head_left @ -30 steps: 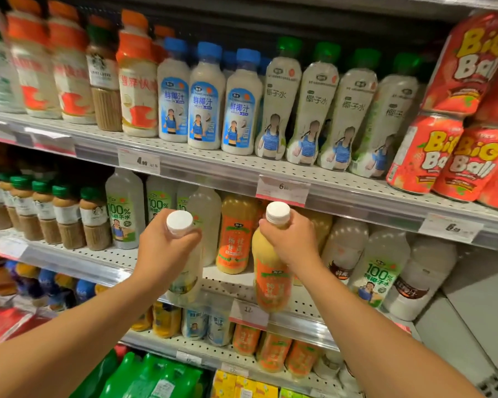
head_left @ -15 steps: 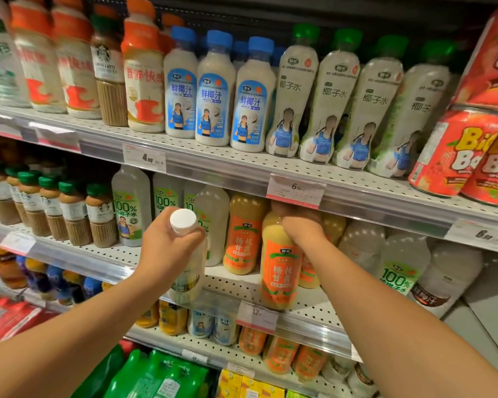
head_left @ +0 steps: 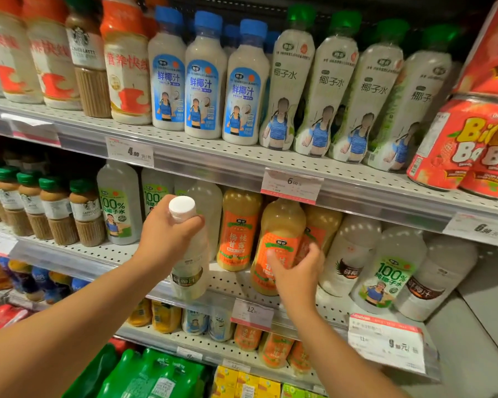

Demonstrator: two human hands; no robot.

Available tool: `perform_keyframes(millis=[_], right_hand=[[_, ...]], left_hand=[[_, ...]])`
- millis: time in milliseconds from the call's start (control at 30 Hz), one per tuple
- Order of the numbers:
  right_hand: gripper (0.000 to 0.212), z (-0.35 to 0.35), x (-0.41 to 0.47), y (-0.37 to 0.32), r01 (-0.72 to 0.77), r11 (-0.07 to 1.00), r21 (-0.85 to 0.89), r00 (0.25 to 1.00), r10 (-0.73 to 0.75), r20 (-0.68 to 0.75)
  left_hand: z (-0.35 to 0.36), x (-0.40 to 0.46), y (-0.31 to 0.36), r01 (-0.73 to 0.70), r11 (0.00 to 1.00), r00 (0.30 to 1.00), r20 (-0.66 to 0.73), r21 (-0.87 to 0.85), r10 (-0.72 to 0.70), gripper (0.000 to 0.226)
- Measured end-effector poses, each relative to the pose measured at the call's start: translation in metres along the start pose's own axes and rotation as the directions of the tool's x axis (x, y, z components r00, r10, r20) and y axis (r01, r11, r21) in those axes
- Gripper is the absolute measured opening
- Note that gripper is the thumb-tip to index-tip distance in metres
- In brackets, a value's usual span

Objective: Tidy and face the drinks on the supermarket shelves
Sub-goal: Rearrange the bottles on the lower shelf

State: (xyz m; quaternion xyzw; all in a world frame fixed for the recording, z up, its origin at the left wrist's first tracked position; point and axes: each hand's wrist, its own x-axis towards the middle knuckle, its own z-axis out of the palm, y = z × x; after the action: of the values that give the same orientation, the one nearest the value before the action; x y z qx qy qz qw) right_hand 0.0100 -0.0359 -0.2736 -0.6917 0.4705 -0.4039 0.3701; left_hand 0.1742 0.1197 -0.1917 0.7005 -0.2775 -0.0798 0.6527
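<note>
My left hand [head_left: 167, 234] grips the neck of a pale coconut drink bottle [head_left: 189, 271] with a white cap, held upright in front of the middle shelf's edge. My right hand [head_left: 298, 271] curls round the lower body of an orange-labelled mango drink bottle [head_left: 279, 225] that stands on the middle shelf [head_left: 233, 282]. A second orange-labelled bottle [head_left: 237, 231] stands just left of it, label forward. More pale coconut bottles [head_left: 388, 271] stand to the right.
The upper shelf [head_left: 242, 162] carries blue-capped and green-capped coconut bottles and red Big Ball cans [head_left: 454, 145]. Green-capped latte bottles [head_left: 55, 208] fill the middle shelf's left. Price tags hang on the shelf rails. Lower shelves hold small bottles and green packs [head_left: 156, 374].
My right hand has set the orange-labelled bottle on the middle shelf and slid from its cap down to its body. The left hand still holds the pale bottle. The view has moved closer.
</note>
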Motion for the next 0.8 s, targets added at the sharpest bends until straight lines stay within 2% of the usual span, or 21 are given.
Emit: perform_keyframes(millis=[33, 67, 133, 200, 300, 500, 600, 800], right_hand=[[0.098, 0.006, -0.003, 0.012, -0.063, 0.998, -0.007, 0.996, 0.063, 0.062], [0.093, 0.011, -0.003, 0.02, -0.096, 0.995, -0.018, 0.99, 0.098, 0.104], [0.067, 0.02, -0.001, 0.028, -0.103, 0.992, -0.072, 0.988, 0.11, 0.111], [0.055, 0.026, 0.004, 0.032, -0.075, 0.989, -0.125, 0.993, 0.086, 0.085], [0.05, 0.033, 0.013, 0.033, -0.073, 0.988, -0.136, 0.992, 0.086, 0.093], [0.043, 0.048, 0.027, 0.034, -0.106, 0.993, -0.051, 0.993, 0.108, 0.039], [0.048, 0.054, 0.029, 0.034, -0.11, 0.994, -0.006, 0.994, 0.11, -0.003], [0.066, 0.063, 0.022, 0.028, -0.206, 0.975, -0.085, 0.972, 0.194, -0.134]], left_hand=[[0.0, 0.0, 0.0, -0.001, 1.0, 1.0, 0.009, -0.001, 0.001, 0.022], [0.0, 0.001, 0.0, -0.003, 1.0, 1.0, 0.019, 0.0, 0.003, 0.022], [-0.001, 0.0, 0.0, -0.008, 1.0, 0.999, 0.033, 0.005, 0.008, 0.023], [-0.002, 0.0, 0.001, -0.012, 1.0, 0.999, 0.035, 0.009, 0.011, 0.023], [-0.002, 0.0, 0.001, -0.009, 1.0, 0.999, 0.044, 0.016, 0.008, 0.022], [-0.003, 0.002, 0.0, -0.01, 1.0, 0.998, 0.06, 0.02, 0.009, 0.023], [-0.003, 0.001, 0.0, -0.012, 1.0, 0.997, 0.072, 0.024, 0.011, 0.023], [-0.006, 0.0, 0.0, -0.02, 1.0, 0.994, 0.107, 0.008, 0.019, 0.028]])
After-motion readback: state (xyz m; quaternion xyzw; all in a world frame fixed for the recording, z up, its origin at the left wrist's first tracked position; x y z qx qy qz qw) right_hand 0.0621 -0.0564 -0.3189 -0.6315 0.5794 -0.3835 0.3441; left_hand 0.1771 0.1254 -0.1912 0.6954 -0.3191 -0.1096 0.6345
